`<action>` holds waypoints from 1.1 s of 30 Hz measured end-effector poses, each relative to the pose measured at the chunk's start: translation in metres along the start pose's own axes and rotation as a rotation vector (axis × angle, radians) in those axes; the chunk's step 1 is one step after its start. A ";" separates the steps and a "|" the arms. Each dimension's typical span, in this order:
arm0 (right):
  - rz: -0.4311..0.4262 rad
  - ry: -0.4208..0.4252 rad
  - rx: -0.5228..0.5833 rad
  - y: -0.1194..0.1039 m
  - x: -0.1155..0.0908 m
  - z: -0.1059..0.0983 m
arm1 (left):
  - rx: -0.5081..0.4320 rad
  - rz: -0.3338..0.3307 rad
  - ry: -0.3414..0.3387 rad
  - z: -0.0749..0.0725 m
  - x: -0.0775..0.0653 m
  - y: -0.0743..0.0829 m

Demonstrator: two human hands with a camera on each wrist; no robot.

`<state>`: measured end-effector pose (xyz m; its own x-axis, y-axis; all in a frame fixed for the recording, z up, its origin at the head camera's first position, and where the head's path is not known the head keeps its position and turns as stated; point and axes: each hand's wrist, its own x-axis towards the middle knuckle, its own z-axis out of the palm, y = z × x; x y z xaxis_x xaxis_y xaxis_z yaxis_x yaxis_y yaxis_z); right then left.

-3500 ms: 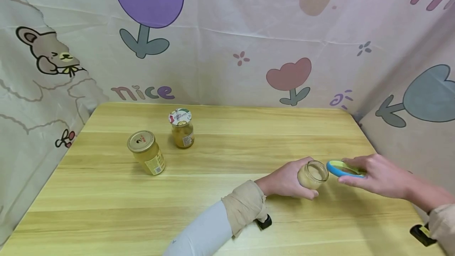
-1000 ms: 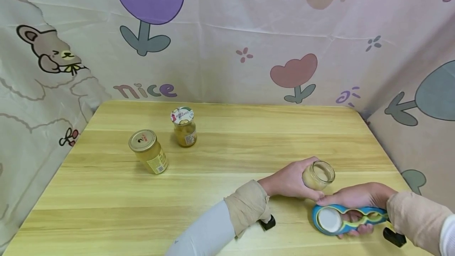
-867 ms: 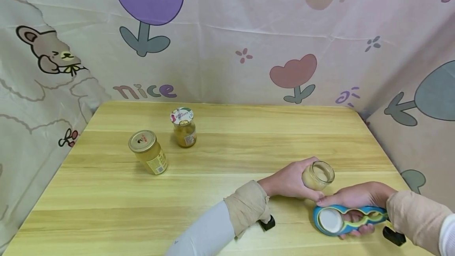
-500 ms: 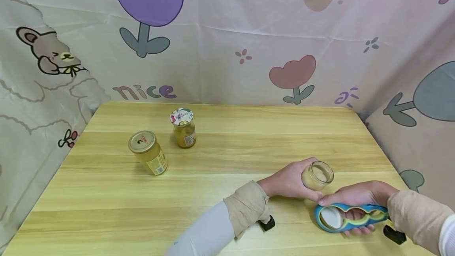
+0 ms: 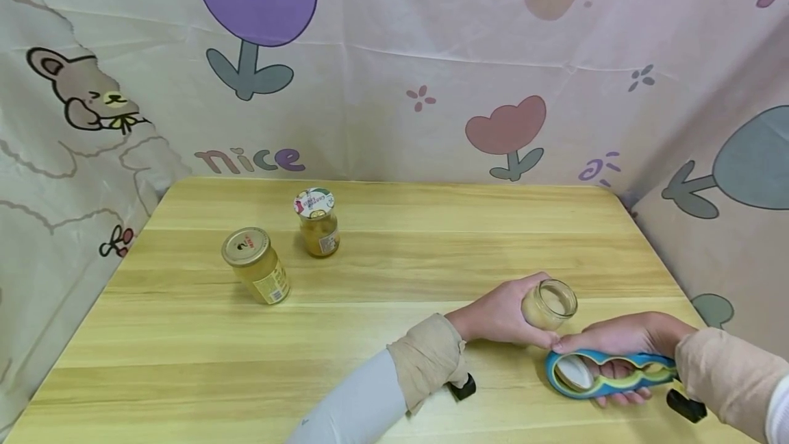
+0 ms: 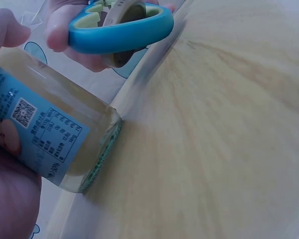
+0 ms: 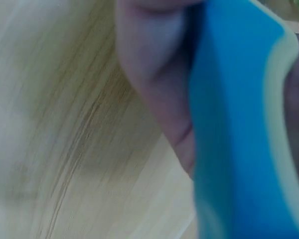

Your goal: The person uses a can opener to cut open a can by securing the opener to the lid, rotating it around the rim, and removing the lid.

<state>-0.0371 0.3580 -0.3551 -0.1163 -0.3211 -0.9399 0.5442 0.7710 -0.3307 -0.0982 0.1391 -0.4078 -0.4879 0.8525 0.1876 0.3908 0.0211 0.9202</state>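
My left hand [image 5: 502, 314] grips an open glass jar [image 5: 544, 312] from its left side. The jar stands on the table with pale contents; its blue label [image 6: 50, 134] shows in the left wrist view. Just in front and to the right, my right hand [image 5: 635, 334] holds a blue-and-green jar opener [image 5: 641, 381] above the table. A round lid [image 5: 574, 371], whitish inside, sits tilted in the opener's large end loop. My right thumb is close to the left hand's thumb; whether they touch I cannot tell. The opener [image 7: 234, 124] fills much of the right wrist view.
Two closed jars stand at the left of the wooden table [image 5: 394, 259]: a larger one with a gold lid [image 5: 255, 266] and a smaller one with a patterned lid [image 5: 317, 223]. A printed cloth [image 5: 382, 53] hangs behind the table and along its sides.
Since the earliest frame, my right hand has moved toward me and turned the opener, bringing its loops and the lid into view. Over the last second the lid has tilted further. The left hand stays on the jar.
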 end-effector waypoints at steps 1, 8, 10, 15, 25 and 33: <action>-0.003 0.002 -0.002 0.000 0.000 0.000 | -0.006 0.001 0.001 0.000 0.000 0.000; 0.006 0.041 -0.013 -0.002 -0.004 0.004 | -0.012 0.007 0.000 0.000 0.000 0.000; 0.004 0.056 -0.004 -0.002 -0.005 0.006 | -0.010 0.008 0.003 0.000 0.000 0.000; -0.008 0.098 0.008 -0.003 -0.008 0.009 | -0.010 0.022 0.008 0.000 0.000 0.000; -0.070 0.076 -0.002 -0.005 -0.010 0.018 | -0.024 0.020 0.012 0.001 -0.001 -0.001; -0.269 -0.074 -0.034 -0.010 -0.013 0.028 | -0.022 0.030 0.015 0.002 -0.001 -0.001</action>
<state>-0.0178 0.3393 -0.3377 -0.1910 -0.5551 -0.8096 0.4738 0.6701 -0.5713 -0.0968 0.1392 -0.4099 -0.4880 0.8445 0.2207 0.3881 -0.0165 0.9215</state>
